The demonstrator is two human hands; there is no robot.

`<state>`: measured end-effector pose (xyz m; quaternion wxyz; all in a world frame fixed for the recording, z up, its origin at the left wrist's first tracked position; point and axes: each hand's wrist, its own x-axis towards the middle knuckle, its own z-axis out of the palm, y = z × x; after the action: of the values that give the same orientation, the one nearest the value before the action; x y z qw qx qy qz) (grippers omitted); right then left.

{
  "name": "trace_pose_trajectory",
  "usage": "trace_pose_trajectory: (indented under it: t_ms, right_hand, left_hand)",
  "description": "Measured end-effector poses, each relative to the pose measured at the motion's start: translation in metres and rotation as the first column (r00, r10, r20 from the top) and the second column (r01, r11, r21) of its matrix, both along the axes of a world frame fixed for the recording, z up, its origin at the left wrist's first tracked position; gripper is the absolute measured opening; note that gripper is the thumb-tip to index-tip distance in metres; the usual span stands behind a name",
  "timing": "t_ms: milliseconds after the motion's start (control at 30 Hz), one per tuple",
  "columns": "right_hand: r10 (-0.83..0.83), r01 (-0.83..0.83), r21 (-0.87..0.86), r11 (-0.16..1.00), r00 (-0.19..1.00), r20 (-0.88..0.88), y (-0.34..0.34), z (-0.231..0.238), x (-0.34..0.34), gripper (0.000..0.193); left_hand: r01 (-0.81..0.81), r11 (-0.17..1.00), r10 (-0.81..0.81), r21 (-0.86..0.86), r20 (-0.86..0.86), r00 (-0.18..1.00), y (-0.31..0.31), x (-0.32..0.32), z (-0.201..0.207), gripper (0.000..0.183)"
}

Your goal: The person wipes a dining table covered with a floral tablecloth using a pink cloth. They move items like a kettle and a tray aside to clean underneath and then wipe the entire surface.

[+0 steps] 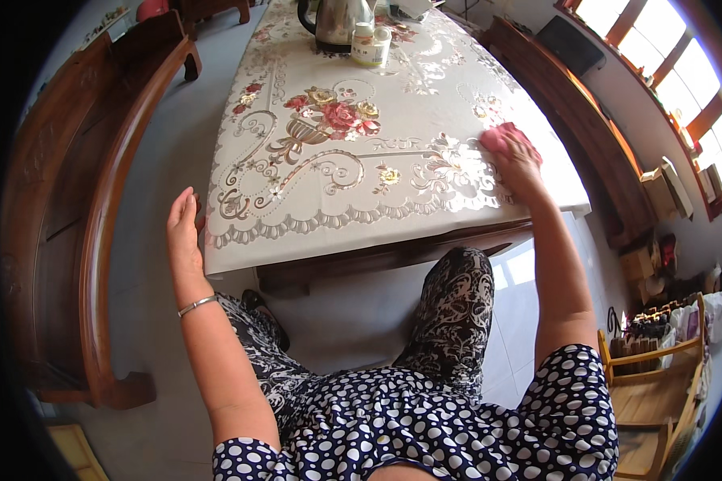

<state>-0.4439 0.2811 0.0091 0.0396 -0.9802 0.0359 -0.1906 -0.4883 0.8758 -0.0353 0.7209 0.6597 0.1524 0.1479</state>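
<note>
Pink cloth (496, 139) lay bunched on the floral tablecloth (417, 92) near its right edge, grasped under the bent fingers of your right hand (523, 167) as you faced the near end of the table (385, 255). Your left hand (185, 236) was raised beside the near left corner, its fingers extended and holding nothing visible; whether it touched the tablecloth's edge could not be told.

Wiping appeared to be under way rather than finished, judging by the cloth pressed to the surface at the length of your outstretched right arm. How much you had covered was harder to say: no streak, crumb or spill was plain enough to separate wiped stretches from unwiped ones, and the bright patches near your right hand could have been only window light.

At the far end, a steel kettle (338, 30) and a small white container (369, 54) stood on the tablecloth, so the spots beneath them seemed, in all likelihood, left over. The tablecloth lay largely flat across the top, its scalloped pattern running along the side nearest you.
</note>
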Motion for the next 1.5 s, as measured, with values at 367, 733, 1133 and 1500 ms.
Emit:
trace_pose_trajectory:
  t_ms: [367,733,1133,1500]
  right_hand:
    - [-0.581,0.585,-0.052,0.810,0.785,-0.216,-0.125,0.006,-0.010,0.061]
    - [0.139,-0.134,0.044,0.990,0.978,-0.153,0.133,0.004,0.080,0.060]
    - [0.926,-0.923,0.080,0.377,0.376,-0.025,0.370,0.006,0.033,0.054]
    - [0.378,-0.380,-0.011,0.925,0.922,-0.087,0.159,-0.004,0.165,0.050]
  left_hand:
    - [0.012,0.994,-0.014,0.108,0.017,1.000,-0.010,-0.014,0.011,0.037]
    - [0.067,0.994,-0.071,0.087,0.049,0.996,-0.018,-0.012,0.013,0.038]
    - [0.063,0.983,-0.061,0.170,-0.016,0.998,-0.026,-0.011,0.021,0.040]
    - [0.106,0.975,-0.092,0.194,-0.077,0.993,-0.032,-0.007,0.022,0.042]
